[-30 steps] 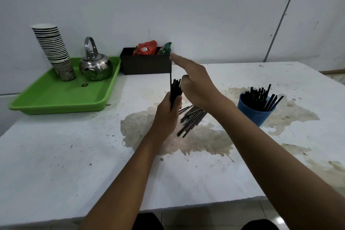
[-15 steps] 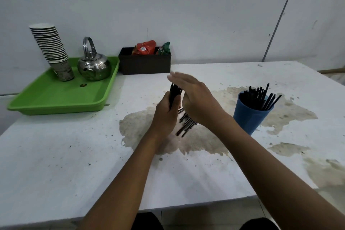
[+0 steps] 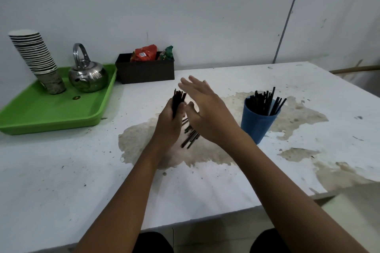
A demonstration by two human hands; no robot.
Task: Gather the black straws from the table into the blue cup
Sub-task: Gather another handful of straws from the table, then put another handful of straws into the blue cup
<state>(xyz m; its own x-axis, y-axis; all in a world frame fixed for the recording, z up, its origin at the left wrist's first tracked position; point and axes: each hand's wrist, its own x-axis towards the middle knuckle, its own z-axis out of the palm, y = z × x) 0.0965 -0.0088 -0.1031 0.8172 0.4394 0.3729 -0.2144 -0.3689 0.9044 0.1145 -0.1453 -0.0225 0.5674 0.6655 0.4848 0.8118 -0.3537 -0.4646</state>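
- Tray (image 3: 51,113) at far left holds stacked cups (image 3: 35,55) and a kettle (image 3: 87,76).
- Left hand (image 3: 169,121) grips an upright bundle (image 3: 178,98) of straws.
- Loose straws (image 3: 190,137) lie on the table (image 3: 61,170) under both hands.
- Right hand (image 3: 207,113) hovers beside the bundle, fingers spread wide, holding nothing.
- Blue cup (image 3: 257,123) at right holds more straws.

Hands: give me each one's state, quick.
Left hand: grips an upright bundle of black straws.
Right hand: open, fingers spread, holding nothing.
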